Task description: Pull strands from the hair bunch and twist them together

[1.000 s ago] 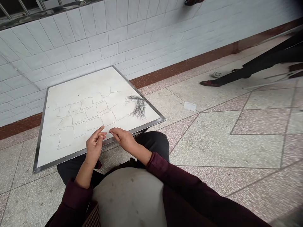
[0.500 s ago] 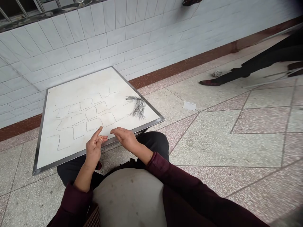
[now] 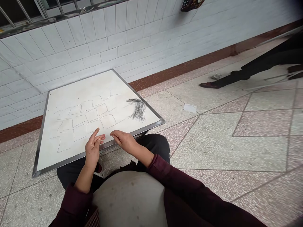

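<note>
Above the near edge of a white metal-rimmed table (image 3: 99,82), my left hand (image 3: 93,148) is held with thumb and a finger pinched together and the index finger raised. Just right of it, my right hand (image 3: 125,141) has its thumb and fingertips pressed together, pointing left. A small gap separates the two hands. Whatever is pinched in either is too fine to make out. Thin dark bent wire-like strands (image 3: 86,119) lie in stepped rows across the tabletop. A loose bunch of straighter dark strands (image 3: 138,110) rests near the right corner.
My dark-trousered knees sit under the table's near edge. Behind it runs a white tiled wall (image 3: 99,47) with a barred window at upper left. A white paper piece (image 3: 190,108) lies on the speckled floor. Another person's outstretched leg (image 3: 255,66) is at right.
The view has tilted slightly, so the scene sits a little lower. My hands have moved slightly apart, the left shifting a bit left. The strands on the table look unchanged.
</note>
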`<state>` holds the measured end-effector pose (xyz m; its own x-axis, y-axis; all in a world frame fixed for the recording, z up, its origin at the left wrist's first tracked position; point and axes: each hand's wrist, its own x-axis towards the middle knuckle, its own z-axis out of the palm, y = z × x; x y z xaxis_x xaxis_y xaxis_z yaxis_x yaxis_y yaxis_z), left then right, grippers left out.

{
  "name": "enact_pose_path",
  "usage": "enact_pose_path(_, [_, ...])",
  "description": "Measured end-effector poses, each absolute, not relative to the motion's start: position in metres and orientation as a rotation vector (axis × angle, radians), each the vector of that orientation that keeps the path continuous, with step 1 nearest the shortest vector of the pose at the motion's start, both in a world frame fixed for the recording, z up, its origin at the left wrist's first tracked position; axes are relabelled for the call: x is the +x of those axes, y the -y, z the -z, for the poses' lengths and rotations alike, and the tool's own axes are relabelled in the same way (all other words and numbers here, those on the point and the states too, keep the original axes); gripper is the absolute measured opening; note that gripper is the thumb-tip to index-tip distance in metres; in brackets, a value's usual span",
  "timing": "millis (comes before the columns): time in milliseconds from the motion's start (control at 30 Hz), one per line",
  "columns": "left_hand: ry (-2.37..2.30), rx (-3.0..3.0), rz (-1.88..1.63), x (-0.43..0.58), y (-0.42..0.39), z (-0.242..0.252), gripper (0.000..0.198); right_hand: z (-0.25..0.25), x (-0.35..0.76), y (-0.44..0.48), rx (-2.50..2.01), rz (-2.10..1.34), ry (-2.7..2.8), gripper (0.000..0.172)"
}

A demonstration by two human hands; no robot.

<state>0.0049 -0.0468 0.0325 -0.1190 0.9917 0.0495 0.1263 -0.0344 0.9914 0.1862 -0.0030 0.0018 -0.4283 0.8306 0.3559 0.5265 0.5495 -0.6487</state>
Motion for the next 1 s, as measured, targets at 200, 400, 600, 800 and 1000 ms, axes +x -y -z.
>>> enact_pose_path(200, [-1.39, 1.306, -1.271, -0.001, 0.04, -0.017, 0.056, -0.004, 0.195, -0.024, -1.314, -0.53, 1.94, 0.018])
enact_pose_path(400, [-1.567, 1.219, -1.321, -0.025, 0.033, 0.013, 0.048, -0.019, 0.219, -0.089, -1.596, -0.304, 1.916, 0.022])
enact_pose_path(600, [-1.715, 1.157, -1.45, -0.048, 0.03, 0.037, 0.049, -0.024, 0.222, -0.156, -1.725, -0.192, 2.013, 0.026])
enact_pose_path(800, [-1.741, 1.092, -1.453, -0.049, 0.032, 0.044, 0.049, -0.015, 0.213, -0.218, -1.782, -0.231, 2.09, 0.027])
enact_pose_path(1000, [-1.824, 1.113, -1.362, -0.046, 0.036, 0.039, 0.05, 0.006, 0.205, -0.257, -1.797, -0.324, 2.151, 0.027])
